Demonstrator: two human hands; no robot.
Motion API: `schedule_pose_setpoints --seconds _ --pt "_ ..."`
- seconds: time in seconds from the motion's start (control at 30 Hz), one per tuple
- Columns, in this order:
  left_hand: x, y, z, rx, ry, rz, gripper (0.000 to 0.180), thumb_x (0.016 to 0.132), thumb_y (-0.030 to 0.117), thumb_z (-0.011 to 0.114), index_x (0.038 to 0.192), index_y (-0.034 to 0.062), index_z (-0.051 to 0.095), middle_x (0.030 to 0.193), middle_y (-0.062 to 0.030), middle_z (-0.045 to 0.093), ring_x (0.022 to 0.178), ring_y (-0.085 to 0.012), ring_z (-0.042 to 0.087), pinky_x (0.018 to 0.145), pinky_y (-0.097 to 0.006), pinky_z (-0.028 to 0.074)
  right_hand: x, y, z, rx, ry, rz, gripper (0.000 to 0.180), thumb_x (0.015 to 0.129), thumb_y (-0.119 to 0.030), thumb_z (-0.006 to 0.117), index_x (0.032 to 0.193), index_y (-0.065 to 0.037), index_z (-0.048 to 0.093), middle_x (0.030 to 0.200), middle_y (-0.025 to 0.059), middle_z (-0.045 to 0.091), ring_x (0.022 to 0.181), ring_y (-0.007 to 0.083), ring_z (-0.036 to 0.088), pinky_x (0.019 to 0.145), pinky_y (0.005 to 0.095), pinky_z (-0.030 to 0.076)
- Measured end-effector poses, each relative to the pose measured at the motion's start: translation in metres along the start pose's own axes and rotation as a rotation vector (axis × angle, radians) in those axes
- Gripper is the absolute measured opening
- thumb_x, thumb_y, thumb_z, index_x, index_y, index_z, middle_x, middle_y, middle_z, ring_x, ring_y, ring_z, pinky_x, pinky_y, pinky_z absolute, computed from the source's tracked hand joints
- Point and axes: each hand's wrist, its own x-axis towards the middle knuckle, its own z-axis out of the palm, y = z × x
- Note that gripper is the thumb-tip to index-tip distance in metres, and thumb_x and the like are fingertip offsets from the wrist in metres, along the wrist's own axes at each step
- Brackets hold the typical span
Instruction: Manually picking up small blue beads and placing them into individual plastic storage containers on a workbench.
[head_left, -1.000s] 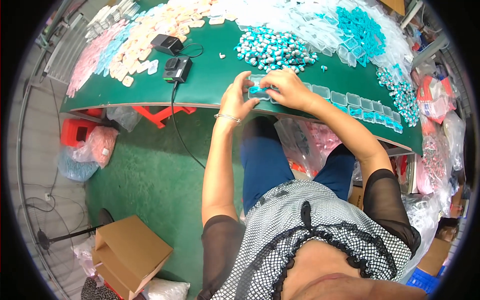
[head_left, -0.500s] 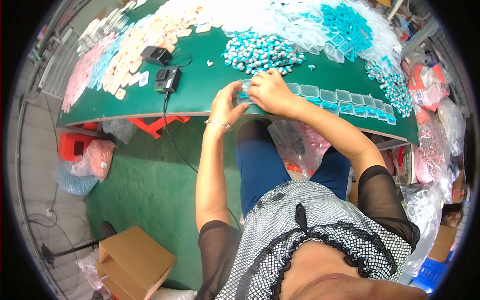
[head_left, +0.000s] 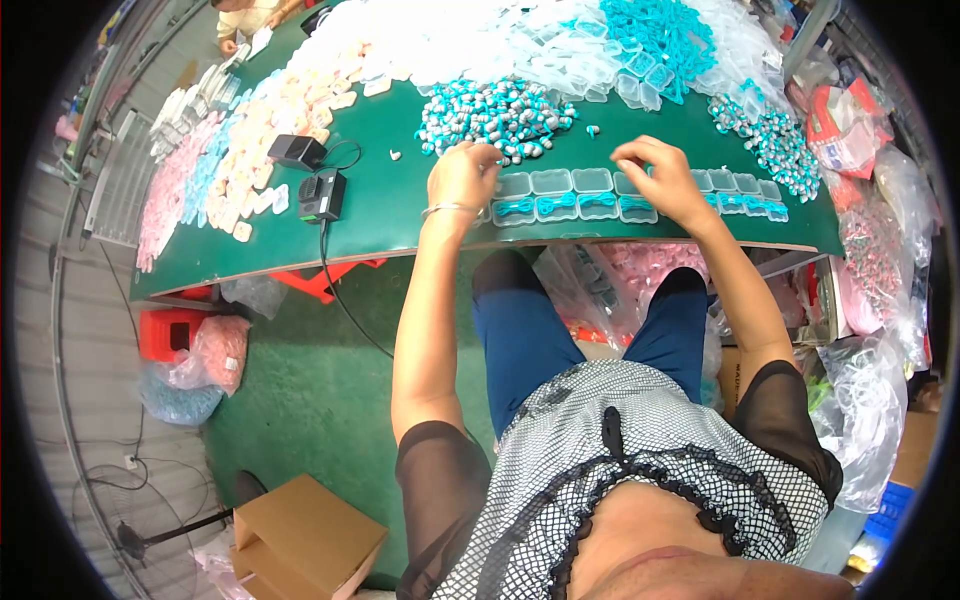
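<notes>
A row of clear plastic boxes (head_left: 551, 182) with lids standing open lies along the table's near edge. Bundled teal strands (head_left: 557, 203) rest in the front compartments. My left hand (head_left: 463, 178) is at the row's left end, by the near edge of a heap of grey-and-teal small pieces (head_left: 495, 115). Its fingers are bent, thumb apart, and I see nothing held. Over the middle of the row hovers my right hand (head_left: 662, 178), thumb and fingers apart, with nothing visible between them. It hides part of some boxes.
Loose clear boxes (head_left: 480, 35), a teal strand pile (head_left: 665, 40) and more grey-and-teal pieces (head_left: 765, 145) cover the far and right parts. Black devices (head_left: 321, 195) with a cable stand left, near peach pieces (head_left: 240, 170). Another person's hand (head_left: 229, 46) shows at far left.
My hands have parted: the right moved away rightward over the row, the left stays near its left end, a little higher. More of the boxes at the left end shows, and the view has shifted.
</notes>
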Motion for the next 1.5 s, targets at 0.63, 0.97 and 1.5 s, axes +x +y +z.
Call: schedule_pose_setpoints --seconds 0.63,0.97,1.5 --pt "0.017 -0.019 0.025 0.364 -0.009 -0.125 0.025 0.072 0.026 0.074 0.091 0.0102 0.071 0.094 -0.0111 0.066 0.087 -0.0313 0.064 0.077 -0.041 0.050 -0.086 0.078 -0.109 -0.130 0.216 0.194 0.012 0.082 -0.009 0.063 0.091 -0.002 0.068 0.083 0.0107 0.066 0.072 0.0183 0.063 0.066 0.0297 0.049" --pt "0.020 -0.009 0.030 0.246 0.143 -0.081 0.019 0.071 0.018 0.072 0.085 0.0069 0.066 0.085 -0.0100 0.066 0.078 -0.0271 0.065 0.071 -0.039 0.052 -0.078 0.156 -0.167 -0.514 0.316 0.460 0.015 0.080 -0.015 0.060 0.088 -0.008 0.071 0.083 0.0105 0.069 0.074 0.0257 0.067 0.066 0.0367 0.052" --pt "-0.023 -0.018 -0.011 -0.846 0.130 -0.351 0.022 0.075 -0.004 0.073 0.096 -0.0010 0.066 0.087 -0.0053 0.068 0.078 -0.0108 0.064 0.071 -0.024 0.052 -0.033 0.162 -0.126 -0.491 0.122 0.482 0.012 0.080 -0.010 0.058 0.090 -0.006 0.063 0.084 0.0081 0.067 0.077 0.0211 0.065 0.066 0.0363 0.049"
